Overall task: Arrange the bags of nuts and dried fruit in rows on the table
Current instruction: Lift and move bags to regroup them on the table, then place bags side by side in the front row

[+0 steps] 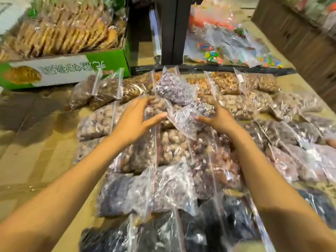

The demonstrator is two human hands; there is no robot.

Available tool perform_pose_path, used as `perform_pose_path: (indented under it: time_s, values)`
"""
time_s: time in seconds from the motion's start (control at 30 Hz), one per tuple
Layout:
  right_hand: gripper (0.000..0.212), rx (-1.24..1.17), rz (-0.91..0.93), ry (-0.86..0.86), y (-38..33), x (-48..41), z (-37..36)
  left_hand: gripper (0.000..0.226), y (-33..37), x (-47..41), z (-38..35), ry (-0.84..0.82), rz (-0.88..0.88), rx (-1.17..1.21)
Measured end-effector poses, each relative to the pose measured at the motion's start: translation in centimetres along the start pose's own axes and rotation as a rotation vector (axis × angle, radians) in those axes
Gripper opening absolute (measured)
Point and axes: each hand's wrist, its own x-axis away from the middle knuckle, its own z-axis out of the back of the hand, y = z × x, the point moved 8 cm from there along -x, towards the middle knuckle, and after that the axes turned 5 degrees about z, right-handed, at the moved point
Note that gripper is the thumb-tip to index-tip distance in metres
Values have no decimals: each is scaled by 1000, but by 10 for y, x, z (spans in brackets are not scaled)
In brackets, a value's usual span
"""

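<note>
Many clear zip bags of nuts and dried fruit cover the table [32, 157]. Two bags of purplish-grey pieces lie on top of the pile: an upper bag [175, 88] and a lower bag [187, 119]. My left hand [138, 120] reaches in from the left with fingers spread, fingertips beside the lower bag's left edge. My right hand [218, 119] touches that bag's right side with thumb and fingers apart. Neither hand clearly grips it. Bags of brown nuts [169, 144] lie under my arms, and bags of dark fruit [120, 193] sit nearest me.
A green and white cardboard box [65, 71] filled with packed biscuits stands at the back left. A black post [169, 30] rises behind the pile. Bags of colourful candy [227, 46] lie at the back right. A brown wall [300, 44] borders the right.
</note>
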Motion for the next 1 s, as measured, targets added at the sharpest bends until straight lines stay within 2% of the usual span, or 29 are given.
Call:
perform_pose_path:
  time_s: [0.07,0.17,0.23,0.3,0.43,0.53,0.63,0.7,0.8,0.9,0.93,1.0]
  values:
    - [92,12,-40,-66,10,-29,3,75,-9,-50,-12,28,75,-32]
    - [108,7,-94,-220,20,-58,-11,84,-34,-110,-33,18,302,46]
    - [115,13,-115,-282,24,-71,-19,71,-43,-138,-49,2,390,111]
    - [112,67,-109,-312,27,-79,-22,64,-47,-160,-65,-53,448,125]
    - [110,110,-151,-324,33,-86,-26,90,-60,-185,-72,-23,589,55]
    - [105,129,-192,-287,37,-87,-28,86,-61,-194,-73,-41,539,22]
    - [75,85,-198,-220,32,-81,-25,105,-54,-187,-68,21,487,-36]
    - [59,81,-196,-165,31,-73,-21,105,-42,-177,-63,108,422,-23]
    - [55,-94,-217,-105,35,-50,-13,79,-24,-154,-48,239,310,81]
    - [48,-333,-284,-36,41,-12,-2,69,-21,-120,-17,378,273,225]
    - [48,-399,-303,7,46,-4,3,67,-23,-115,-10,411,267,273]
    - [64,-522,-347,80,49,23,6,63,-26,-93,10,446,275,366]
